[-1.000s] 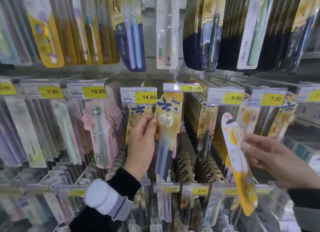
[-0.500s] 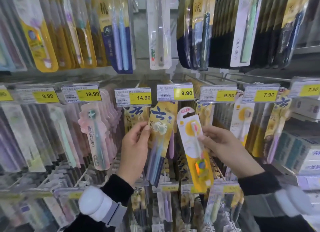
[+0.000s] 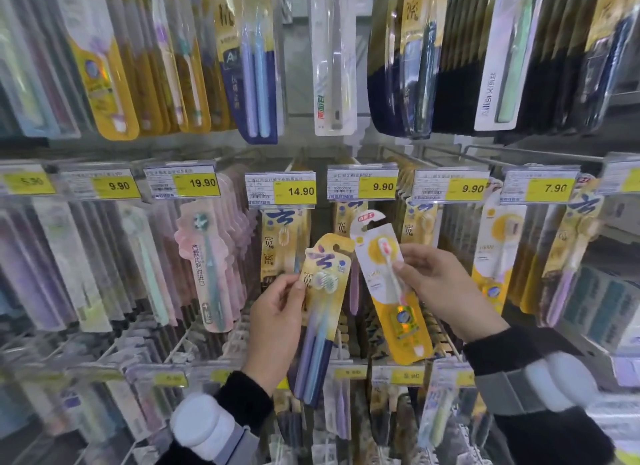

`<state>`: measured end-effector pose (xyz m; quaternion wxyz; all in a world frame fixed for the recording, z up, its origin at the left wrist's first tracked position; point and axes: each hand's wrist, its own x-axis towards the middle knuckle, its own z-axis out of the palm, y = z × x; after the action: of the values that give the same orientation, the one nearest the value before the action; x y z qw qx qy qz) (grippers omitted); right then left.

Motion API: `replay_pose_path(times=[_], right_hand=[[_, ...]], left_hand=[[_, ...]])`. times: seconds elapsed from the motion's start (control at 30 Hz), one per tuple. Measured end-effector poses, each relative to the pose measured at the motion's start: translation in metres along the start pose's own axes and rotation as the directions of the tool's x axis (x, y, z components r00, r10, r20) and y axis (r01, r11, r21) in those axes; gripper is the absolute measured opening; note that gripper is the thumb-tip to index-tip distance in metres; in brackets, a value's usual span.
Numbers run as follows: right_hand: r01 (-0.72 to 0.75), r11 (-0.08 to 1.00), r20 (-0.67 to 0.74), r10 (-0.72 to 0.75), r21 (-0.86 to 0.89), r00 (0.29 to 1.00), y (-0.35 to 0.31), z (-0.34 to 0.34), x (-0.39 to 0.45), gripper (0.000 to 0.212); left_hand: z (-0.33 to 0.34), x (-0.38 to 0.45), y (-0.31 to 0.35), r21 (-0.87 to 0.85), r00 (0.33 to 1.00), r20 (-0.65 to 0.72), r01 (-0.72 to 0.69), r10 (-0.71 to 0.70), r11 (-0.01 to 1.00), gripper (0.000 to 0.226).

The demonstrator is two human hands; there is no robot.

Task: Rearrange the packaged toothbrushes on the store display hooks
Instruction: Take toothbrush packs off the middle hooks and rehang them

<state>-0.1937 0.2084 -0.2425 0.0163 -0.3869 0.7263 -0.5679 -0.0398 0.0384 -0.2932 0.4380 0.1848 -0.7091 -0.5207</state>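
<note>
In front of a store wall of hanging toothbrushes, two hands in black sleeves are raised, each holding one pack clear of the hooks. The left hand (image 3: 277, 320) pinches the left edge of a gold and blue card pack holding two blue-handled toothbrushes (image 3: 320, 312), thumb in front and fingers behind. The right hand (image 3: 440, 288) pinches a yellow and white card pack with a single pink and white toothbrush (image 3: 389, 291) at about mid-height, its punched hanging tab pointing up. The two packs sit just beside each other, nearly touching, both tilted slightly left.

Behind them runs a row of metal display hooks carrying more gold packs, each hook fronted by a clear holder with a yellow price label (image 3: 362, 186) reading 9.90, with 14.90 to its left. Further left hang pink cloud-shaped packs (image 3: 204, 267); above, a higher row of long packs.

Likely risks: each pack is held only by a fingertip pinch on slick card, so either could slip and fall. With several similar gold packs and matching 9.90 labels, a pack could easily go onto the wrong hook. The small tab hole may also miss the hook tip behind its label holder.
</note>
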Motion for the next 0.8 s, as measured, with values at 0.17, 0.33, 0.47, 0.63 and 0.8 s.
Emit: replay_pose_path(times=[0.17,0.33,0.47,0.63,0.8], right_hand=[[0.078,0.988,0.089,-0.067,-0.131,0.994,-0.005,0.005,0.000,0.021],[0.120,0.979,0.080,-0.108,-0.166,0.991,-0.012,0.007,0.009,0.020],[0.131,0.978,0.094,-0.116,-0.164,0.989,-0.014,0.006,0.013,0.020],[0.139,0.981,0.093,-0.127,-0.132,0.988,-0.024,0.017,0.018,0.022],[0.141,0.989,-0.032,-0.143,-0.046,0.989,-0.032,0.027,0.022,0.024]], left_hand=[[-0.002,-0.002,0.003,0.014,0.999,-0.024,0.029,-0.029,0.999,0.020],[-0.006,-0.002,0.004,-0.005,0.993,0.101,0.061,-0.060,0.998,0.034],[-0.008,0.001,0.002,0.108,0.968,0.240,0.051,-0.076,0.993,0.044],[-0.009,0.005,-0.004,0.149,0.970,0.228,0.049,-0.082,0.988,0.052],[-0.015,0.006,-0.011,0.134,0.970,0.230,0.054,-0.083,0.990,0.057]])
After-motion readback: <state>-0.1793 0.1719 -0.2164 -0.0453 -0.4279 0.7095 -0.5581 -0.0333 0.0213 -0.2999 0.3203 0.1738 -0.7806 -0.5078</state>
